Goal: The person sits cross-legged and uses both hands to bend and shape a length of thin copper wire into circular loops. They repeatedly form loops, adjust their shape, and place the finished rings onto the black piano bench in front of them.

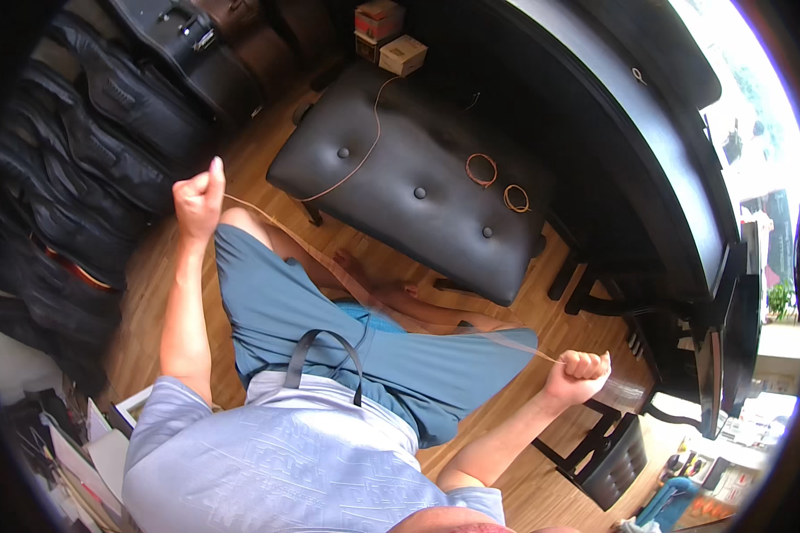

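Observation:
My left hand is raised at the left, closed in a fist with the thumb up. Low at the right, my right hand is closed too. Between the two fists runs a thin copper-coloured string, passing above my lap; its middle is blurred. In front of me is a black padded bench. A loose string curves across it, and a reddish coil of string and a yellowish coil rest toward its right side.
Small boxes stand at the bench's far end. A black piano curves along the right. Black instrument cases crowd the left. Papers and folders are at lower left, and a small black padded stool at lower right.

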The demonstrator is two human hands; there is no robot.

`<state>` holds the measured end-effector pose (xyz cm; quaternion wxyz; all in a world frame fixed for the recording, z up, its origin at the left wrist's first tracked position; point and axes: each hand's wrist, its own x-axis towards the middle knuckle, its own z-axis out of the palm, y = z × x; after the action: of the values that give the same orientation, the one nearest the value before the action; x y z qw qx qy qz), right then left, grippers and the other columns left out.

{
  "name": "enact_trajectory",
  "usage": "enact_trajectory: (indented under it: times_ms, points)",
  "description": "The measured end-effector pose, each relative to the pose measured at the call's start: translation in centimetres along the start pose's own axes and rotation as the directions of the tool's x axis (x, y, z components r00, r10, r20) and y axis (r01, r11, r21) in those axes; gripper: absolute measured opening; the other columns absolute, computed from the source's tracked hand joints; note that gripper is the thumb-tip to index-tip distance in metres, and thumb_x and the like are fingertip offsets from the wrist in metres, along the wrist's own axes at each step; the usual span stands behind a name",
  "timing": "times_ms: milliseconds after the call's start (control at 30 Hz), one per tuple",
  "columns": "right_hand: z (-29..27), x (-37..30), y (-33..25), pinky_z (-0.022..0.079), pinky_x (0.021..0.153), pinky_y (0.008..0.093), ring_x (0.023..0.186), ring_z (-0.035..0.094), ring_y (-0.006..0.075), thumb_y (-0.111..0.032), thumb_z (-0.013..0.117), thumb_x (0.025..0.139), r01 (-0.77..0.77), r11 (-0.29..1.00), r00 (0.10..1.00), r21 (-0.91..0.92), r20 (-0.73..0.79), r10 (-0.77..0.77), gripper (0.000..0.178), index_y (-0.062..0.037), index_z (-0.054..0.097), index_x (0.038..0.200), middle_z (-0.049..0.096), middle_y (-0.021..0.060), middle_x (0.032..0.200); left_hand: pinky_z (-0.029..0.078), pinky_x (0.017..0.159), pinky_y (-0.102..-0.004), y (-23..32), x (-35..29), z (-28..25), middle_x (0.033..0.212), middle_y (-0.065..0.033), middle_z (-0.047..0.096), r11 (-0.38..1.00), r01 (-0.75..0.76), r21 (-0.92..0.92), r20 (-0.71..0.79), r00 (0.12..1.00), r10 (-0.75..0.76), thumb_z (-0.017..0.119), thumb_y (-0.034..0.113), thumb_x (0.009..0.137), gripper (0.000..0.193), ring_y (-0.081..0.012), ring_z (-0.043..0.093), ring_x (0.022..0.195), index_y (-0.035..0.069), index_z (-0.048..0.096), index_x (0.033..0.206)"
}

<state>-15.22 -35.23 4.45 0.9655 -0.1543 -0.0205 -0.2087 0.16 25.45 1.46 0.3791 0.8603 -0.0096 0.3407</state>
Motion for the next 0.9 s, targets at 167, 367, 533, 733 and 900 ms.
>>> enact_trajectory:
  times_ms: [167,367,533,733,900]
  points:
    - [-0.3,0.0,1.9,0.008,0.044,0.0274,0.044,0.006,0.0069,-0.023,0.025,0.108,-0.092,0.996,0.995,0.017,-0.040,0.092,0.047,-0.0203,0.016,0.061,0.012,-0.0063,0.051,0.020,0.044,-0.0340,-0.3,-2.3,-0.6,0.052,-0.0005,0.025,0.999,-0.050,-0.007,0.043,0.998,0.051,0.065,0.012,0.099,0.051,-0.0073,0.023,0.049,0.000,0.043,0.055]
    - [-1.2,0.5,0.9,0.008,0.043,0.0282,0.042,0.007,0.0084,-0.022,0.025,0.107,-0.016,0.999,1.000,0.046,0.007,0.016,0.047,-0.0201,0.017,0.061,0.013,-0.0058,0.049,0.021,0.043,-0.0349,-1.4,-3.0,-1.1,0.050,-0.0043,0.025,0.999,0.044,0.028,0.005,0.999,-0.044,0.064,0.012,0.098,0.051,-0.0113,0.023,0.045,0.000,0.042,0.054]
    - [-1.5,1.1,1.5,0.009,0.043,0.0279,0.043,0.006,0.0087,-0.021,0.024,0.107,-0.008,1.000,1.000,0.019,0.002,0.008,0.046,-0.0190,0.017,0.061,0.012,-0.0054,0.049,0.021,0.043,-0.0341,-1.4,-4.0,-0.7,0.050,-0.0029,0.025,0.995,0.096,-0.003,-0.001,0.995,-0.096,0.063,0.011,0.099,0.050,-0.0090,0.024,0.045,0.000,0.041,0.055]
    - [-2.0,1.0,3.1,0.009,0.042,0.0271,0.042,0.007,0.0081,-0.019,0.028,0.105,-0.103,0.993,0.990,-0.058,-0.100,0.096,0.046,-0.0188,0.018,0.060,0.014,-0.0059,0.048,0.020,0.044,-0.0348,-2.1,-5.2,-0.4,0.052,-0.0034,0.024,0.999,0.031,0.015,0.009,0.999,-0.031,0.063,0.010,0.099,0.050,-0.0092,0.023,0.047,-0.001,0.042,0.055]
    - [-3.1,1.0,1.4,0.009,0.042,0.0270,0.042,0.007,0.0071,-0.016,0.029,0.103,-0.091,0.994,0.994,-0.056,-0.061,0.087,0.043,-0.0194,0.024,0.061,0.014,-0.0062,0.049,0.021,0.043,-0.0354,-2.5,-5.2,-1.0,0.051,-0.0040,0.026,0.996,0.085,0.018,0.035,0.996,-0.085,0.065,0.011,0.098,0.049,-0.0107,0.024,0.045,0.000,0.045,0.055]
